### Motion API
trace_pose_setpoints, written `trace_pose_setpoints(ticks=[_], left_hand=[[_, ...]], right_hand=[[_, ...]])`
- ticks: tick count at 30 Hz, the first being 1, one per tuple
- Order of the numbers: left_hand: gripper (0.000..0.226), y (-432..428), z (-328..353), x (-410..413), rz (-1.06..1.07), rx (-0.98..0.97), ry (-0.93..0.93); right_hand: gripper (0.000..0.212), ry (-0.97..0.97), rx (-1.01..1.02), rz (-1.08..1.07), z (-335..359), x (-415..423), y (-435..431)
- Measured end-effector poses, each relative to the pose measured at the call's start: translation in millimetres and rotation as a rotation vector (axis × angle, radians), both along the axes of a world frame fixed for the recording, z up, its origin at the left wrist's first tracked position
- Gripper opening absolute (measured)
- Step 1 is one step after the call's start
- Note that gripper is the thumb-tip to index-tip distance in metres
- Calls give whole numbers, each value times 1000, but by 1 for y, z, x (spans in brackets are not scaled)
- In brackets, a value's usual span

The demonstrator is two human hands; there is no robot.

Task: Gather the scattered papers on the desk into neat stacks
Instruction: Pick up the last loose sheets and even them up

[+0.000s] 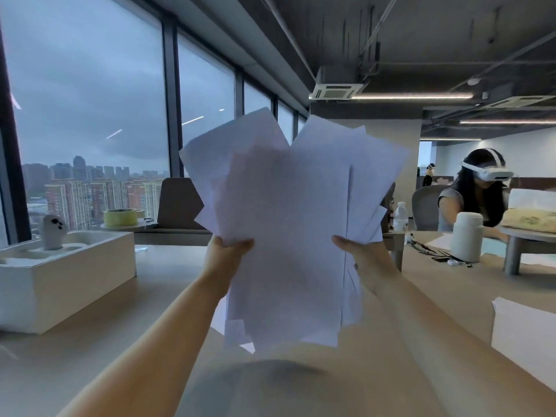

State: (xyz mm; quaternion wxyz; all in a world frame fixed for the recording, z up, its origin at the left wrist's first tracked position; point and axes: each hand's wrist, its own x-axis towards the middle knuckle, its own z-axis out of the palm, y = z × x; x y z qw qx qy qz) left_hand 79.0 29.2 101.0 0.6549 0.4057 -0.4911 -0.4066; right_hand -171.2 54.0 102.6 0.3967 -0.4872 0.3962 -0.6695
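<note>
Hands: left hand (228, 251) and right hand (358, 254) gripping opposite sides, thumbs forward.
Papers: fanned bundle of white paper sheets (288, 224) being held upright over beige tabletop (120, 341), likely for squaring edges.

Left forearm (168, 320) and right forearm (421, 320): bare all the way to the near frame edge. Left hand (224, 254) and right hand (365, 260) bare too. Small dark mark (356, 266) on a right-hand finger, possibly a ring, too small to tell. Blurred rounded shape (270, 386) near centre: torso or clothing, unclear.
</note>
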Motion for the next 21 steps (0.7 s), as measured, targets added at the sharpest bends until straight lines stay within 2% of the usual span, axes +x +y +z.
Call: trace_pose_setpoints(ticks=[4, 7, 12, 16, 17, 19, 21], left_hand=[[47, 2, -3, -1, -5, 6, 35], [53, 2, -17, -1, -15, 19, 30], [37, -3, -29, -3, -32, -6, 77], [45, -5, -35, -3, -22, -22, 176], [46, -5, -36, -4, -20, -22, 200], [38, -4, -35, -7, 10, -17, 237], [29, -3, -29, -11, 35, -24, 248]], right_hand=[[51, -121, -59, 45, 2, -9, -3], [48, -144, -23, 75, -10, -11, -6], [75, -165, -33, 7, -19, -15, -12], [92, -100, 42, 163, -26, -14, -8], [88, -51, 66, 192, -29, -12, -5], [61, 8, 70, 180, -34, -8, -4], [44, 31, 26, 122, -31, -4, -4]])
